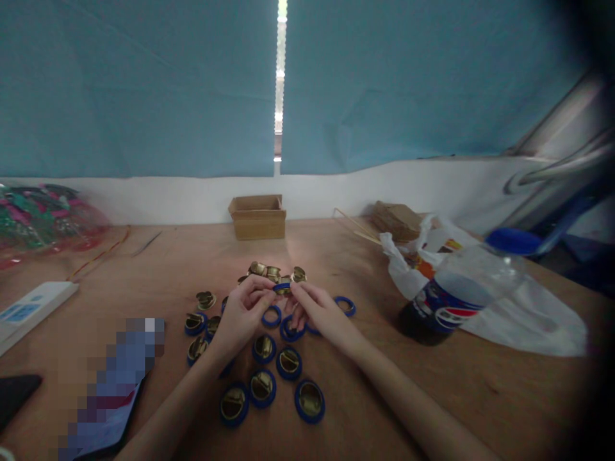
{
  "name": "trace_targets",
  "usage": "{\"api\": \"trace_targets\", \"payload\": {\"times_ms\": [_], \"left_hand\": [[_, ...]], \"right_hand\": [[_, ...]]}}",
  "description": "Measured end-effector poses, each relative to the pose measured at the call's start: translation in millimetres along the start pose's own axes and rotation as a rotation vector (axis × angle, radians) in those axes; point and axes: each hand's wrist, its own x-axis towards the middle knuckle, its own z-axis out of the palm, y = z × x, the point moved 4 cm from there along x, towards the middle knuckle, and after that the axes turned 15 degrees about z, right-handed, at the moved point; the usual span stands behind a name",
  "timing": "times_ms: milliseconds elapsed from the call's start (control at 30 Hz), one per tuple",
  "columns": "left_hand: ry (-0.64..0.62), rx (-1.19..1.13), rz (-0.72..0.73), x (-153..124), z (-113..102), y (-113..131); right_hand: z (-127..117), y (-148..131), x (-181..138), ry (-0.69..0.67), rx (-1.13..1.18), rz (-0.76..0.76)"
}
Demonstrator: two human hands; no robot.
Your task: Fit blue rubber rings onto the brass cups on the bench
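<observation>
Between the fingertips of my left hand (pixel 246 310) and my right hand (pixel 317 312) is a blue ring with a gold metal piece in it (pixel 282 289); both hands pinch it from opposite sides. Beneath them lie bare blue rings, one of them a plain blue ring (pixel 271 315). Nearer to me are several blue rings fitted with gold pin-backed discs, such as this round badge (pixel 262 387). A few more badges (pixel 195 322) sit left of my left wrist. Beyond my fingers is a small pile of loose gold discs (pixel 273 273).
A small open cardboard box (pixel 258 225) stands at the back. On the right are a cola bottle (pixel 446 301), a white plastic bag (pixel 538 326) and a brown paper packet (pixel 394 221). To the left lie a phone (pixel 110 397), a white power strip (pixel 36 310) and plastic-wrapped goods (pixel 43 218).
</observation>
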Motion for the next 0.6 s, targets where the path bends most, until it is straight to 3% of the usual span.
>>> {"api": "trace_targets", "payload": {"times_ms": [133, 333, 467, 600], "left_hand": [[0.004, 0.004, 0.004, -1, 0, -1], [0.015, -0.125, -0.069, -1, 3, -2], [0.05, -0.106, -0.086, -1, 0, -6], [-0.007, -0.144, -0.083, -5, 6, -6]], "right_hand": [[-2, -6, -3, 0.065, -0.087, -0.084], [-1, -15, -20, 0.334, -0.586, -0.41], [3, -12, -27, 0.371, -0.794, -0.488], [4, -9, -28, 0.367, -0.85, -0.524]]}}
